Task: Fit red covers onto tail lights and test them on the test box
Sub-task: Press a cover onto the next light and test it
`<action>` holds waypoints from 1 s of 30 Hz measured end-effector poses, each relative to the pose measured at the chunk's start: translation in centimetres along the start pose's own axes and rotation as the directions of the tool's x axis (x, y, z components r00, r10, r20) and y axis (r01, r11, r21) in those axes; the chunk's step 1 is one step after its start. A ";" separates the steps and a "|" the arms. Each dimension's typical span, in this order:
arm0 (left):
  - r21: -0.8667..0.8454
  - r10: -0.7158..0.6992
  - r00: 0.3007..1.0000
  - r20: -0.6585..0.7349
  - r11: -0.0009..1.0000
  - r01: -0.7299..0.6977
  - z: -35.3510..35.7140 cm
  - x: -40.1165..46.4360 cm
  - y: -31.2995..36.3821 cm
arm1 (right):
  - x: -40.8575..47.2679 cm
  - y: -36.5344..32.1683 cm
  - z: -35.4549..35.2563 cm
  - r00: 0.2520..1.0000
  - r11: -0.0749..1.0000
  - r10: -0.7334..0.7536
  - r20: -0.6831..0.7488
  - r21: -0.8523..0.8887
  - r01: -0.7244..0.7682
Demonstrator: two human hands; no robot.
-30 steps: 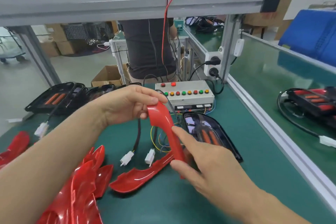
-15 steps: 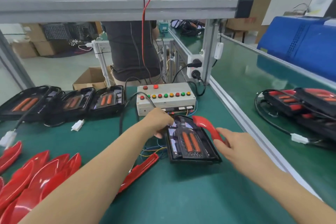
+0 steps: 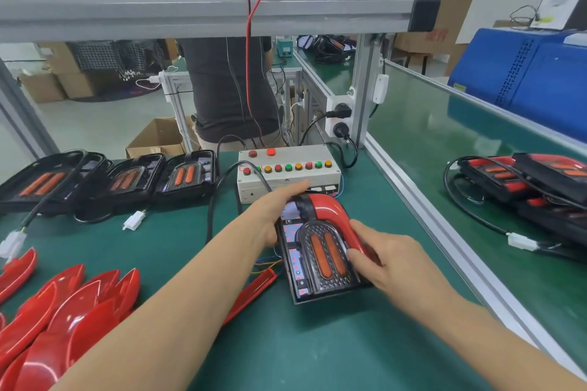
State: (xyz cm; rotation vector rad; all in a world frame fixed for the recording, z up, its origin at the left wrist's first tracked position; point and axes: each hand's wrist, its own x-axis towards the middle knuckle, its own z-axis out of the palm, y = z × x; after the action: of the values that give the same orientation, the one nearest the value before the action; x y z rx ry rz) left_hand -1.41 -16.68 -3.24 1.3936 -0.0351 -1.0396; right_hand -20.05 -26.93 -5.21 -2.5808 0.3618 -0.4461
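A black tail light (image 3: 313,255) with two orange strips lies on the green bench in front of the white test box (image 3: 287,173). A curved red cover (image 3: 333,216) sits along its top and right edge. My right hand (image 3: 390,259) pinches the cover's lower end against the light. My left hand (image 3: 274,209) rests with straight fingers on the light's upper left corner, fingertips near the test box. Another red cover (image 3: 251,294) lies on the bench left of the light, partly under my left forearm.
Three uncovered tail lights (image 3: 127,179) with loose white connectors (image 3: 135,220) sit at the back left. A heap of red covers (image 3: 63,311) fills the near left. Covered lights (image 3: 524,181) lie beyond the aluminium rail (image 3: 428,216) on the right. A person stands behind the box.
My right hand carried the red cover from mid-air down onto the tail light's top right edge. My left hand let go of the cover and moved onto the light's upper left corner.
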 end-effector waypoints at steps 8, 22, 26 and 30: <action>0.068 0.024 1.000 -0.019 0.997 -0.023 -0.2 -0.2 -0.2 | -0.6 -0.7 0.2 1.000 1.000 -0.002 0.002 -0.011 0.002; 0.144 0.154 0.988 0.013 0.977 -0.154 0.0 -0.8 0.3 | -0.7 -0.3 -0.2 0.871 0.635 0.335 0.359 0.597 -0.490; 0.097 0.161 0.987 -0.012 0.982 -0.160 0.0 -0.7 0.1 | -0.6 -0.2 0.0 0.899 0.687 0.331 0.288 0.580 -0.438; 0.070 0.167 0.983 -0.071 0.984 -0.162 0.2 -0.7 -0.1 | -0.4 -0.2 0.4 0.906 0.701 0.370 0.206 0.578 -0.418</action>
State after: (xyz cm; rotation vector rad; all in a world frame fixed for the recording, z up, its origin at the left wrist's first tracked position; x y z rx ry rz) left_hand -1.97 -16.39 -2.87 1.4616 -0.1266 -0.8538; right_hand -20.26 -26.43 -5.54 -1.8058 0.6162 -0.2476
